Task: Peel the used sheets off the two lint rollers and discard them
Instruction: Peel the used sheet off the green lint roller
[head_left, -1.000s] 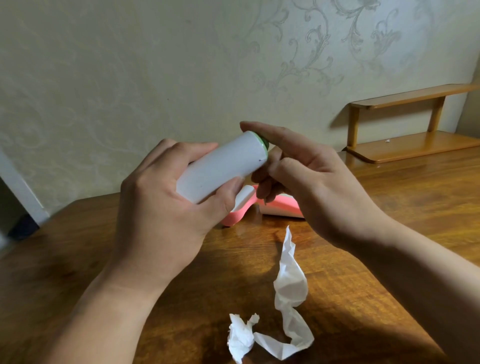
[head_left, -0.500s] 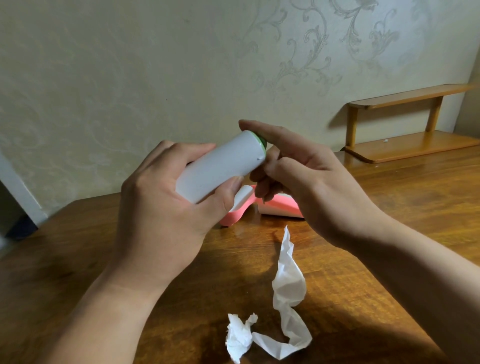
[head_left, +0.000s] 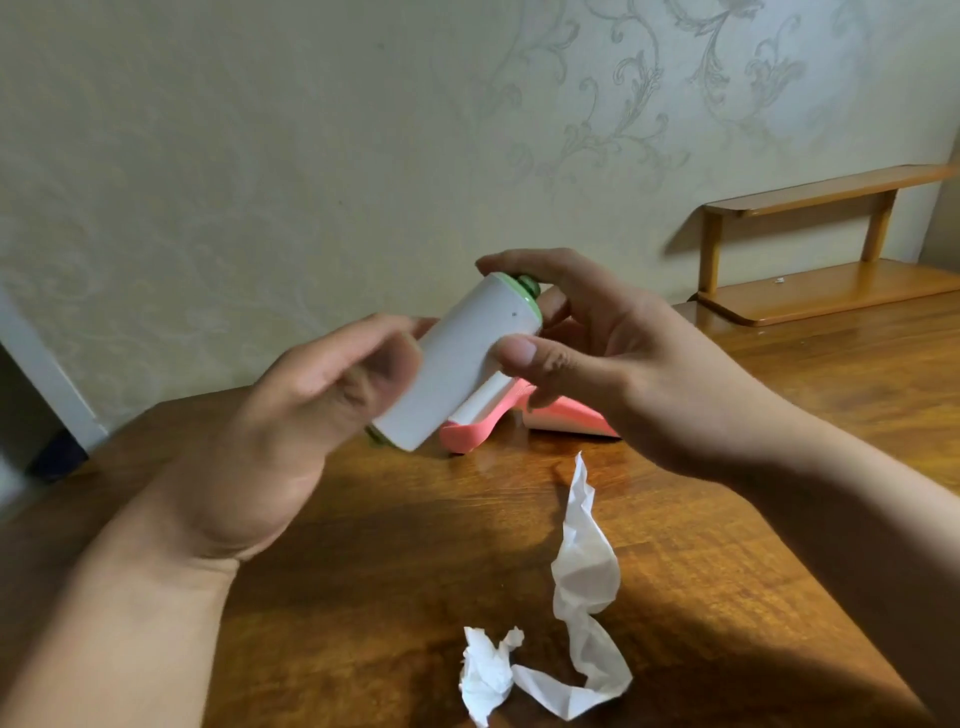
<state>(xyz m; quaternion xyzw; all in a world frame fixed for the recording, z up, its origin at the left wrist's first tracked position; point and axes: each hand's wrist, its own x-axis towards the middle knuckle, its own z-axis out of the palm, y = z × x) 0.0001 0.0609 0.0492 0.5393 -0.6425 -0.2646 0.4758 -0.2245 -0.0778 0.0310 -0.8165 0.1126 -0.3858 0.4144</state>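
A white lint roller with green end caps (head_left: 457, 358) is held tilted above the wooden table (head_left: 727, 545). My left hand (head_left: 291, 431) holds its lower end, fingers curled behind the roll. My right hand (head_left: 597, 358) grips the upper end, index finger over the green cap and thumb pressed on the white sheet. Behind them a pink lint roller (head_left: 478, 421) lies on the table, partly hidden by my hands. A peeled, crumpled white sheet (head_left: 550, 634) lies on the table in front.
A small two-tier wooden shelf (head_left: 831, 254) stands at the back right against the patterned wall. The table's left edge drops off near a white door frame (head_left: 47, 384).
My left hand has turned palm-up and slid to the roller's lower end. My right thumb has come round onto the sheet near the green cap. The roller has turned.
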